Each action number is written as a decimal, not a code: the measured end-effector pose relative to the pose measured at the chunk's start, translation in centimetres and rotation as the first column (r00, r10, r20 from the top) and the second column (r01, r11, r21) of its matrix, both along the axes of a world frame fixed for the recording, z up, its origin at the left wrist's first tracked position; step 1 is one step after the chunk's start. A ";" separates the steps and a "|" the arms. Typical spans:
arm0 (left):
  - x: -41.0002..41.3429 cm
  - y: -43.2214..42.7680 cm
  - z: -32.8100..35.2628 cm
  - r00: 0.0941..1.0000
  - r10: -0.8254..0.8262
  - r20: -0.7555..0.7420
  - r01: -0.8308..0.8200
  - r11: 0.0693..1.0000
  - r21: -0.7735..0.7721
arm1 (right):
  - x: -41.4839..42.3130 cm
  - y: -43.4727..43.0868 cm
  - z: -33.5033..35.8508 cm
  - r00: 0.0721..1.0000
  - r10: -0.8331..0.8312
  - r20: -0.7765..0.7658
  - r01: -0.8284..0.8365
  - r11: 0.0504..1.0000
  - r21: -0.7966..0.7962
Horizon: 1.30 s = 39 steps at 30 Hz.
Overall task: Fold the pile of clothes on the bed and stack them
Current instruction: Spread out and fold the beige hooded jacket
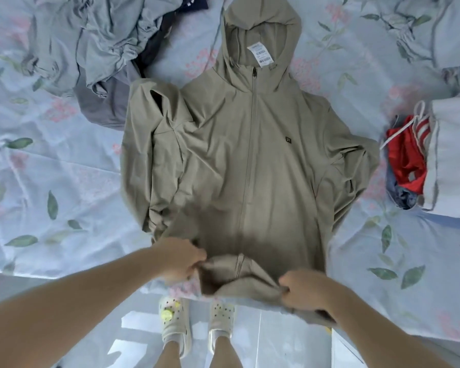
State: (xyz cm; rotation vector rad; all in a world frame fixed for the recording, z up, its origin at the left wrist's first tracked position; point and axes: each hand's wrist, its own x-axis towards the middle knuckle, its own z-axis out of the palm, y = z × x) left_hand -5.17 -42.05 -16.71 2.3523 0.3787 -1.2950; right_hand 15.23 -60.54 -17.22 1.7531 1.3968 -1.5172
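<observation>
Khaki and thin, the hooded jacket (250, 155) lies front up in the middle of the bed (51, 168), zip closed, hood toward the far edge, hem at the near edge. The left hand (181, 261) pinches the hem left of the zip and the right hand (306, 290) pinches it further right, the cloth bunched between them. A crumpled pile of clothes (96, 43) sits toward the far left corner; a folded stack (441, 155) with a red garment (406, 158) lies by the right edge.
</observation>
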 end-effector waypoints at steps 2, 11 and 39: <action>-1.2 -2.0 0.8 0.960 0.005 -0.280 -0.054 0.984 -0.167 | -1.9 -1.4 0.4 0.995 0.036 -0.092 -0.057 0.970 -0.236; -3.3 2.2 0.9 0.265 0.963 -0.044 -0.952 0.254 -0.169 | -5.3 3.9 0.1 0.927 -0.375 0.005 0.360 0.895 0.263; -15.6 34.7 2.5 -0.813 0.565 0.137 -0.564 -0.709 -0.424 | -13.2 29.2 -2.6 0.623 -0.782 -0.022 0.746 0.586 0.316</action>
